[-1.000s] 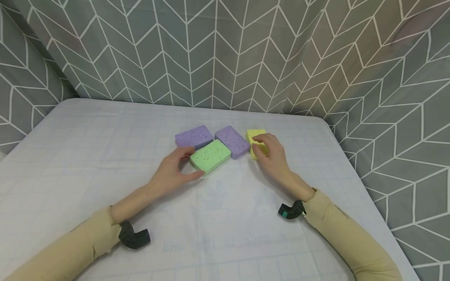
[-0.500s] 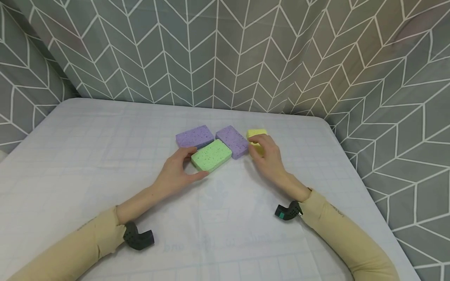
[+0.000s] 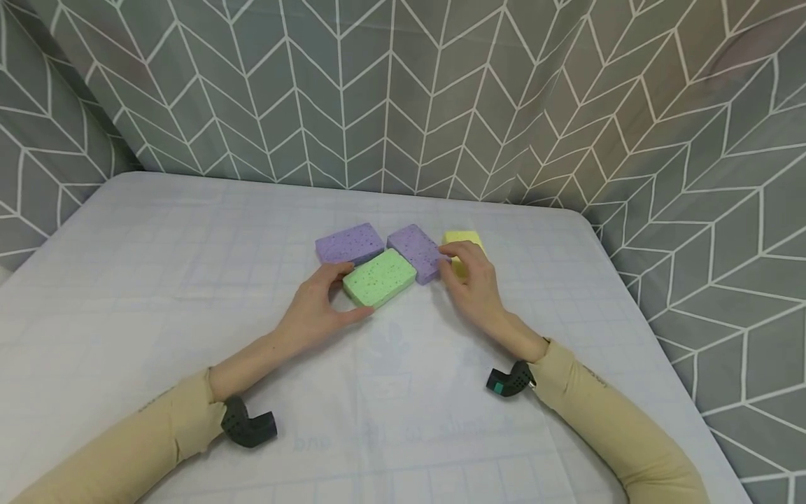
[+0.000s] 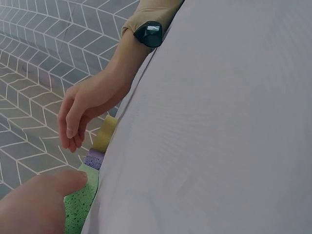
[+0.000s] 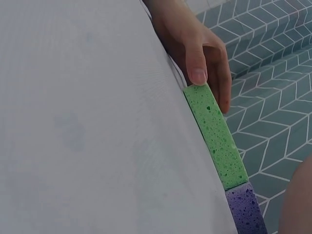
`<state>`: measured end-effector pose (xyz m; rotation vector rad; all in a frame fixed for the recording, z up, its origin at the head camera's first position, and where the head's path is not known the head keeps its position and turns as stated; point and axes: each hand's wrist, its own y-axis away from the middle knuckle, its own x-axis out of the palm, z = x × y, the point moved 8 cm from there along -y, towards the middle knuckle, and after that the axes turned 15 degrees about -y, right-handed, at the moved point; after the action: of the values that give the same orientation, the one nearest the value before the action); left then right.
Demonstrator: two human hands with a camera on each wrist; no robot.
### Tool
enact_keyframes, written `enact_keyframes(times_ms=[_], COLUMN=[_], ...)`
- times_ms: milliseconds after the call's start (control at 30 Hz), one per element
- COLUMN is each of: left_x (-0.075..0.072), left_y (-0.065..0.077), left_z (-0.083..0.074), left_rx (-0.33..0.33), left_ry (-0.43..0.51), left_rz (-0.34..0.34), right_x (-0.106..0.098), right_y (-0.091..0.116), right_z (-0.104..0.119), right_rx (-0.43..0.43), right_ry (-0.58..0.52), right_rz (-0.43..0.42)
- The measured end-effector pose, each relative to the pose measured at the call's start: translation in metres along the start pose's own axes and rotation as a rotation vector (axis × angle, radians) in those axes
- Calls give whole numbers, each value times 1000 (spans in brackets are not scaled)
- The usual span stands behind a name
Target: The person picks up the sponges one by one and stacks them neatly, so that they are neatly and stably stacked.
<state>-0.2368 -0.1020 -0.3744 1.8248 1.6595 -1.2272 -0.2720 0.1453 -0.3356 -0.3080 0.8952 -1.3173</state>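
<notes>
My left hand (image 3: 311, 304) holds a speckled green sponge (image 3: 380, 278) by its left end, thumb on the near side and fingers on the far side. The right wrist view shows that thumb over the corner of the green sponge (image 5: 217, 136). Behind it lie two purple sponges, one to the left (image 3: 349, 243) and one angled to the right (image 3: 414, 248). My right hand (image 3: 475, 283) has loosely bent fingers with nothing in them, at the right purple sponge's end. It partly covers a yellow sponge (image 3: 462, 236); in the left wrist view it appears raised above the sponges.
A white cloth with faint printing covers the table (image 3: 189, 280). Grey curtains (image 3: 390, 98) with white zigzag lines stand behind and at both sides. Each wrist carries a black camera, one at the left cuff (image 3: 248, 423) and one at the right (image 3: 510, 379).
My right hand has shifted left, from over the yellow sponge to the right purple one's end. My left hand and the green sponge have moved very slightly right.
</notes>
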Motion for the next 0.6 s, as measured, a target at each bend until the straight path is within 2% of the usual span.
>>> enact_keyframes(times_ms=[333,600], left_x=[0,1], left_y=[-1,0], left_z=[0,3], left_rx=[5,-2], left_ry=[10,0], left_rz=[1,0], right_x=[-4,-3], right_y=[5,6], right_z=[-11,-13], right_rx=[55,65], right_ry=[-41,-59], right_rz=[-18,-24])
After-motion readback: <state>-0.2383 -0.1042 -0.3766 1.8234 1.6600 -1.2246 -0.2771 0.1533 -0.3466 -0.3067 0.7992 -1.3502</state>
